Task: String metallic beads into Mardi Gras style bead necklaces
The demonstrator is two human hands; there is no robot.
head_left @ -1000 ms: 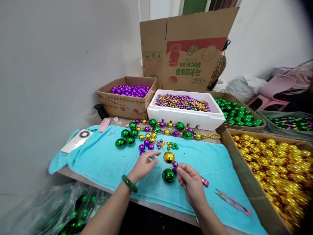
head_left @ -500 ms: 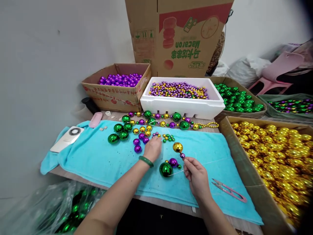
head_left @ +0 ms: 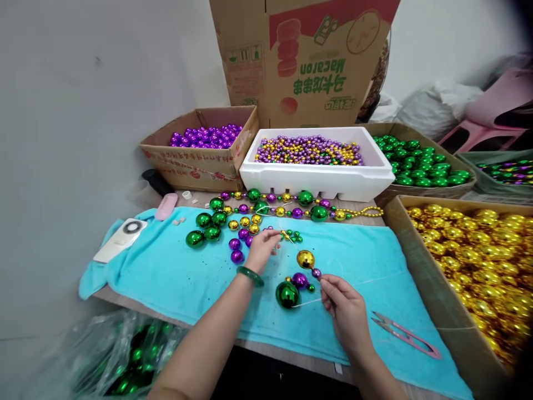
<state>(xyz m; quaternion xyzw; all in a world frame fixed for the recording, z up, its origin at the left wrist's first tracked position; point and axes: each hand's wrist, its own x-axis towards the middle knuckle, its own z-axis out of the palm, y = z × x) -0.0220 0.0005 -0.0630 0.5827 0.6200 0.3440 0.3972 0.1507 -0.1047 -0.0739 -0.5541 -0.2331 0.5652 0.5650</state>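
Note:
My right hand (head_left: 343, 305) pinches a small purple bead (head_left: 316, 273) on a string. Just beyond it on the same strand is a large gold bead (head_left: 305, 259), with a thin needle (head_left: 295, 243) sticking out past it. My left hand (head_left: 262, 250), wearing a green bangle (head_left: 250, 276), has its fingertips together close to the needle's tip. Small gold and green beads (head_left: 296, 236) lie by those fingertips; what they grip is too small to make out. A big green bead (head_left: 287, 294) and a purple bead (head_left: 300, 280) rest on the cloth, left of my right hand.
Pink thread snips (head_left: 408, 336) lie on the blue towel (head_left: 158, 278) at right. Loose green beads (head_left: 195, 239) and a finished-looking bead strand (head_left: 297, 213) lie farther back. Beyond stand a white foam box (head_left: 316, 180), a carton of purple beads (head_left: 187, 166) and a gold-bead carton (head_left: 447, 289).
My left hand has lifted slightly from the small-bead pile, its fingertips now at the needle's tip. My right hand keeps its pinch on the strand. The whole view has shifted a little.

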